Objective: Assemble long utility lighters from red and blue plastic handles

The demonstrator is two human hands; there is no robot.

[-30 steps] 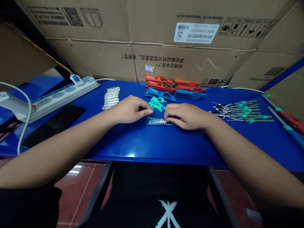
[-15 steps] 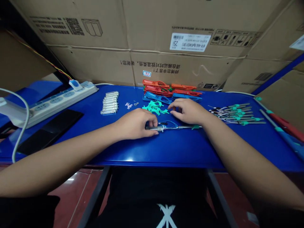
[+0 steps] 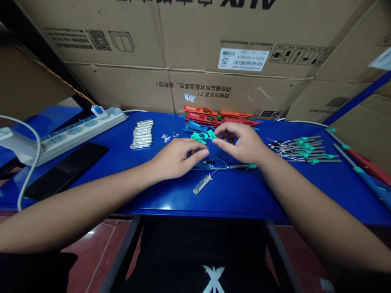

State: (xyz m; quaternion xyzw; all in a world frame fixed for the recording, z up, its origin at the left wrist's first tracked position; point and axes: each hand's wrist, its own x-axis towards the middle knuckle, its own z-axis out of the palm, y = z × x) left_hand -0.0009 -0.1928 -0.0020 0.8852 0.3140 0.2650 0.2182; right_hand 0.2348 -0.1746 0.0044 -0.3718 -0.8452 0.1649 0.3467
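My right hand (image 3: 241,142) pinches a small green plastic part (image 3: 211,134) between thumb and fingertips, just above the table. Facing it, my left hand (image 3: 179,158) has loosely curved fingers, thumb and fingers apart, and nothing visible in them. Under the right hand's fingers sits a pile of green plastic parts (image 3: 199,137). In front of the hands lies a clear tube-like module (image 3: 202,184), angled on the blue table (image 3: 171,195). A thin wire joins it to a blue piece with looped wires (image 3: 224,163) and a thin metal rod (image 3: 238,166) with a green part at its end.
Red, orange and blue plastic casings (image 3: 203,118) are stacked at the back. Clear tubes (image 3: 142,134) stand in a row at the left, beside tiny pink pieces (image 3: 165,138). Wired rods (image 3: 308,149) lie right. A power strip (image 3: 76,132) and black slab (image 3: 67,169) are far left.
My left hand has let go of the clear tube, which now lies angled nearer the table's front. My right hand has picked up a green part from the pile.
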